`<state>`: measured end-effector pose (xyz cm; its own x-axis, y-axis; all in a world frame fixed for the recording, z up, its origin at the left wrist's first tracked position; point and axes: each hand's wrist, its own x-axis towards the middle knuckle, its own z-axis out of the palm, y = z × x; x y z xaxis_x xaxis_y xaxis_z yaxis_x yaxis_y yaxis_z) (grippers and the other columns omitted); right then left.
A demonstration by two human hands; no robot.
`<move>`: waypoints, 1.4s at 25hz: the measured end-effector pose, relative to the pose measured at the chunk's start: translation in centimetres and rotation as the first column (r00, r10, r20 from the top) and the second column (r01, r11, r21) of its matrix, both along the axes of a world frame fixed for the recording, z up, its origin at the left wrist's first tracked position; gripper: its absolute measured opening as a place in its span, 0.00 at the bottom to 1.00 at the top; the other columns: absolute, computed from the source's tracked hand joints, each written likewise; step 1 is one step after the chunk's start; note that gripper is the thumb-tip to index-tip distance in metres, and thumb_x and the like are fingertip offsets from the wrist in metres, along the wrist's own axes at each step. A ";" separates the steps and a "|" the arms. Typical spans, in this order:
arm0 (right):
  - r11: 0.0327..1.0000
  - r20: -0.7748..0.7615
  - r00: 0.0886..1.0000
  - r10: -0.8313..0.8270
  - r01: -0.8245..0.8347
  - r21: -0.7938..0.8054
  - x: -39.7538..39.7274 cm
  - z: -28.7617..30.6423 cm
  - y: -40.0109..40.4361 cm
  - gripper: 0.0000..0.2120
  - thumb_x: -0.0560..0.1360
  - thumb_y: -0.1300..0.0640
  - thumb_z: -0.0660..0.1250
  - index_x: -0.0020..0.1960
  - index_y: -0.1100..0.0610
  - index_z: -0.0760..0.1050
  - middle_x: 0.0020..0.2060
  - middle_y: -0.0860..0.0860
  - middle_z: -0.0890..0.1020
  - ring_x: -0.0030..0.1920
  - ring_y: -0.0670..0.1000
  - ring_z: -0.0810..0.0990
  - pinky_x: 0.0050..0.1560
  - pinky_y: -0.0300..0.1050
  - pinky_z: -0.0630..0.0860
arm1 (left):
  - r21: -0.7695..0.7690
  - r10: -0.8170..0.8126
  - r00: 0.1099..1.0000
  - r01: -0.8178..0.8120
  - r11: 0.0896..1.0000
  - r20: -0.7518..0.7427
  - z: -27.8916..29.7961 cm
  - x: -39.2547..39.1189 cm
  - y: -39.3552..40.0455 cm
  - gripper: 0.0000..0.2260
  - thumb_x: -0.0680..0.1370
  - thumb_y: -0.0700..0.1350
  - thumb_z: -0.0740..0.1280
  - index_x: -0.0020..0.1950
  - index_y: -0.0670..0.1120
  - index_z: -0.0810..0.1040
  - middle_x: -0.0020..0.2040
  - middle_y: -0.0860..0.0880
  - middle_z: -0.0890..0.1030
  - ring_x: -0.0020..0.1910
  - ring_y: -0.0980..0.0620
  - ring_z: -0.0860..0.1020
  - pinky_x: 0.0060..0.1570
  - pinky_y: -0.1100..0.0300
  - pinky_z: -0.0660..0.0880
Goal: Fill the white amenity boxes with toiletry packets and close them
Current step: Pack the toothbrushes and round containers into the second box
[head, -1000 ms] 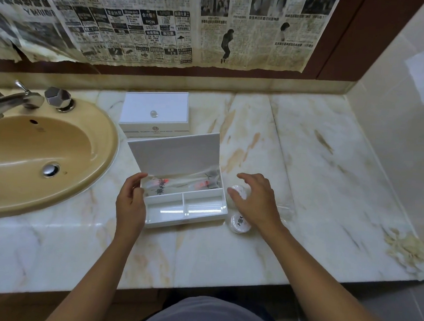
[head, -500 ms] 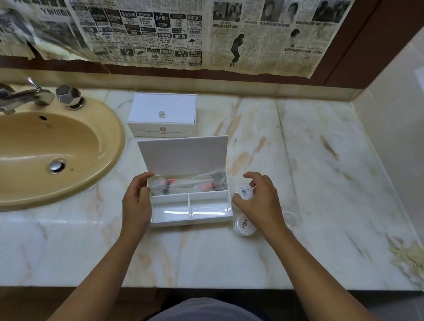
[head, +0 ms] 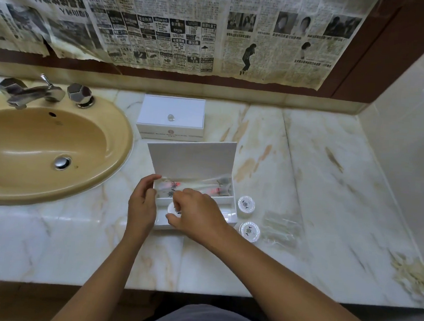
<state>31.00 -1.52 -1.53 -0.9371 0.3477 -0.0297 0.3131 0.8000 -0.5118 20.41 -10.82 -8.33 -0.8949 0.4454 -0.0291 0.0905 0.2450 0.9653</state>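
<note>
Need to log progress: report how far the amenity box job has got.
Done: the closed box at the back, and long packets in the open box's rear compartment. In hand: the right hand is putting a round packet in the front-left compartment while the left hand grips the box's left end. Left: two round packets on the counter, then closing the lid.

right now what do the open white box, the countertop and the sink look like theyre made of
Open white box: probably matte card or thin rigid plastic; flat, dull lid, crisp edges. Its front compartments look glossy, catching bright highlights.
Countertop: polished marble or marble-look stone; pale with tan and grey veins, soft reflections.
Sink: glazed ceramic by the look; smooth tan gloss with a long highlight.
</note>
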 end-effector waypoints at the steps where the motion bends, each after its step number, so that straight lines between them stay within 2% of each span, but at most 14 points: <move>1: 0.999 0.054 0.998 0.034 -0.037 0.038 -0.7 0.0 -0.1 0.08 0.72 0.55 0.67 0.45 0.60 0.75 0.44 0.58 0.80 0.44 0.61 0.78 0.42 0.47 0.70 | 0.003 0.000 1.000 0.000 1.000 0.004 0.0 -0.1 0.0 0.17 0.74 0.37 0.54 0.57 0.45 0.77 0.52 0.56 0.79 0.50 0.71 0.75 0.48 0.79 0.68; 5: 0.992 0.194 0.978 0.082 -0.099 0.079 -2.7 -0.2 -0.4 0.07 0.72 0.58 0.66 0.47 0.62 0.77 0.46 0.60 0.81 0.47 0.61 0.78 0.42 0.45 0.67 | 0.015 -0.002 1.000 0.001 1.000 0.010 -0.2 -0.2 -0.1 0.19 0.72 0.39 0.53 0.58 0.44 0.78 0.53 0.53 0.79 0.50 0.72 0.74 0.49 0.79 0.67; 10: 0.994 0.295 0.950 0.099 -0.083 -0.067 -3.7 -1.1 -1.2 0.10 0.74 0.57 0.65 0.48 0.63 0.78 0.47 0.62 0.80 0.48 0.61 0.78 0.42 0.46 0.68 | 0.016 0.009 0.999 -0.009 1.000 0.039 -0.6 -0.4 -0.2 0.18 0.77 0.31 0.54 0.57 0.45 0.78 0.53 0.55 0.79 0.51 0.71 0.75 0.48 0.78 0.68; 13: 0.994 0.297 0.951 0.089 -0.065 -0.090 -3.7 -1.1 -1.2 0.11 0.75 0.55 0.64 0.49 0.63 0.79 0.47 0.62 0.80 0.45 0.61 0.76 0.42 0.44 0.67 | 0.012 0.019 0.998 -0.020 1.000 0.065 -0.9 -0.4 -0.2 0.19 0.77 0.31 0.54 0.58 0.46 0.79 0.54 0.54 0.80 0.52 0.66 0.77 0.49 0.76 0.71; 18: 0.992 0.279 0.957 0.083 -0.051 -0.119 -3.7 -1.6 -1.5 0.10 0.75 0.57 0.63 0.48 0.64 0.78 0.47 0.62 0.80 0.49 0.61 0.77 0.42 0.44 0.66 | 0.020 0.013 0.999 -0.014 1.000 0.044 -0.7 -0.3 -0.1 0.19 0.77 0.30 0.53 0.58 0.46 0.78 0.53 0.55 0.80 0.51 0.70 0.75 0.48 0.78 0.69; 22: 0.992 0.226 0.972 0.070 -0.044 -0.120 -3.1 -1.3 -1.1 0.10 0.76 0.55 0.62 0.44 0.61 0.77 0.44 0.61 0.80 0.46 0.60 0.77 0.41 0.45 0.67 | 0.014 0.009 0.999 -0.010 1.000 0.040 -0.6 -0.3 -0.2 0.19 0.77 0.30 0.53 0.58 0.45 0.78 0.54 0.54 0.80 0.52 0.69 0.76 0.48 0.78 0.69; 26: 0.981 -0.005 0.995 -0.102 0.100 -0.167 -1.2 0.5 1.5 0.09 0.75 0.53 0.64 0.38 0.55 0.73 0.37 0.54 0.81 0.39 0.54 0.77 0.39 0.44 0.72 | 0.016 -0.007 1.000 0.006 1.000 0.030 -0.3 -0.2 -0.2 0.19 0.76 0.32 0.54 0.58 0.46 0.78 0.53 0.55 0.80 0.52 0.68 0.76 0.50 0.76 0.70; 29: 0.942 -0.109 0.946 -0.306 0.284 -0.180 1.1 1.2 4.8 0.06 0.74 0.54 0.65 0.41 0.55 0.77 0.37 0.51 0.79 0.39 0.51 0.76 0.40 0.43 0.72 | -0.006 0.000 0.999 0.000 1.000 0.040 -0.4 -0.3 -0.2 0.18 0.77 0.32 0.54 0.58 0.46 0.78 0.54 0.56 0.80 0.52 0.68 0.75 0.51 0.75 0.70; 32: 0.893 -0.047 0.896 -0.441 0.433 -0.119 3.9 0.6 7.8 0.06 0.75 0.55 0.65 0.49 0.55 0.78 0.42 0.49 0.77 0.45 0.50 0.76 0.44 0.41 0.69 | -0.029 0.015 0.999 -0.014 0.999 0.047 -0.3 -0.2 -0.1 0.18 0.78 0.31 0.54 0.59 0.45 0.78 0.54 0.53 0.79 0.51 0.70 0.75 0.48 0.79 0.68; 35: 0.876 0.099 0.874 -0.476 0.481 -0.034 5.8 -1.0 9.2 0.13 0.76 0.54 0.64 0.59 0.54 0.75 0.54 0.51 0.76 0.55 0.52 0.75 0.55 0.46 0.72 | -0.033 0.016 0.999 -0.015 0.999 0.041 0.0 0.0 0.1 0.18 0.78 0.31 0.54 0.58 0.44 0.78 0.53 0.53 0.79 0.49 0.73 0.74 0.46 0.80 0.67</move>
<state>36.76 7.73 -2.51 -0.6496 0.7483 -0.1346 0.6947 0.5122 -0.5050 20.40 -10.72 -8.29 -0.8993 0.4298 -0.0809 0.0464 0.2777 0.9595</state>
